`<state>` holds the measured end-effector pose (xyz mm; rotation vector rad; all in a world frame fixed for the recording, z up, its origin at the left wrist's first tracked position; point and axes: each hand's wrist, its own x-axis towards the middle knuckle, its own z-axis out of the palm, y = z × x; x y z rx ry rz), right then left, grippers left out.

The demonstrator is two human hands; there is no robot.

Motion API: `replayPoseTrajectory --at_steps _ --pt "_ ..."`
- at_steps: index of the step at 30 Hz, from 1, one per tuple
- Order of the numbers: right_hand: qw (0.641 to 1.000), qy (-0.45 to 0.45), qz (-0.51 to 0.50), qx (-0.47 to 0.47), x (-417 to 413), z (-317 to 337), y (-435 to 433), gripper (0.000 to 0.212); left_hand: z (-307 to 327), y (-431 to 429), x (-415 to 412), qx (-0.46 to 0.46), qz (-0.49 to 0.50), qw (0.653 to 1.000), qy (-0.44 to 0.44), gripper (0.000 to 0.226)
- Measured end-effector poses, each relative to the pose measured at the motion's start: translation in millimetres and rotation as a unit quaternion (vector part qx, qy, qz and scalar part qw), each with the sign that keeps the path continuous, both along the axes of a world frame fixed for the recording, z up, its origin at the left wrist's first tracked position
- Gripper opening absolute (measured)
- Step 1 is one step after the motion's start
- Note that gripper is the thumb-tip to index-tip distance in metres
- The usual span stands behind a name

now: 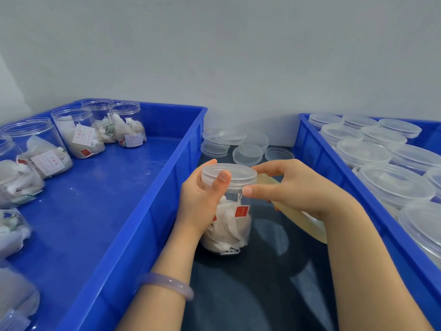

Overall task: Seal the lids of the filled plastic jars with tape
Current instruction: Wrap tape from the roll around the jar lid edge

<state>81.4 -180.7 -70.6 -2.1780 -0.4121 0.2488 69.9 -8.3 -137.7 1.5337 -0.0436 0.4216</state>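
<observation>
Between blue crates (143, 211), left hand (199, 201) gripping the jar lid (238, 174), right hand (296, 187) pinching its edge.

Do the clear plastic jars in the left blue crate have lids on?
No, the clear plastic jars in the left blue plastic crate stand open, threaded rims bare.

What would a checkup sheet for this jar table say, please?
Surface: dark table, running between two blue crates.
Job's things: filled jar stands upright with its lid on; tan tape roll partly hidden behind the right hand.
Clutter: loose lids at the back; open filled jars in the left crate; lidded jars in the right crate.
Grippers: left hand grips the lid; right hand pinches its rim.
Cables: nothing seen.
Surroundings: plain grey wall.
</observation>
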Motion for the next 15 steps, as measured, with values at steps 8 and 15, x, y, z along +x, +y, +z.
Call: replayPoseTrajectory --at_steps 8,15 --pt "0.999 0.016 -0.007 0.027 3 -8 13 0.054 3 10 0 -0.003 -0.027 1.0 0.002 0.119" --pt "0.999 -0.011 -0.04 -0.026 -3 -1 14 0.05 12 -8 -7 0.083 0.057 0.995 0.013 0.114"
